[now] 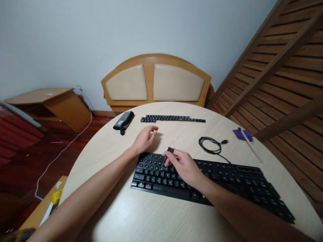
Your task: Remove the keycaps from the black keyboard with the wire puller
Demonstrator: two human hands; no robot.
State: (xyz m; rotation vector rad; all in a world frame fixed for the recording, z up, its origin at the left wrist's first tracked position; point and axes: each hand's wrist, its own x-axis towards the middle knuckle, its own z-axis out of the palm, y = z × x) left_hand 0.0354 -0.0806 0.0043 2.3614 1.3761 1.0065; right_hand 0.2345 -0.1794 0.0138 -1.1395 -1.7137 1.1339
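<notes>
A black keyboard (171, 191) lies at an angle on the table, with bare switches showing in its upper rows. My right hand (183, 163) is closed around a keycap puller (171, 150), over the left half of the keyboard. Thin wire prongs stick out past its black grip, away from me; its lower end is at the keys, and whether it touches one is unclear. Just beyond the keyboard's upper left corner, my left hand (145, 139) holds nothing, fingers loosely bent and thumb apart. Farther back, several loose black keycaps (171, 118) stand in rows.
A coiled black cable (211, 145) runs to the keyboard's back edge. At the back left of the round table (121, 215) lies a dark folded pouch (123, 121). A purple cloth (242, 135) and a thin white stick (252, 147) lie at the right.
</notes>
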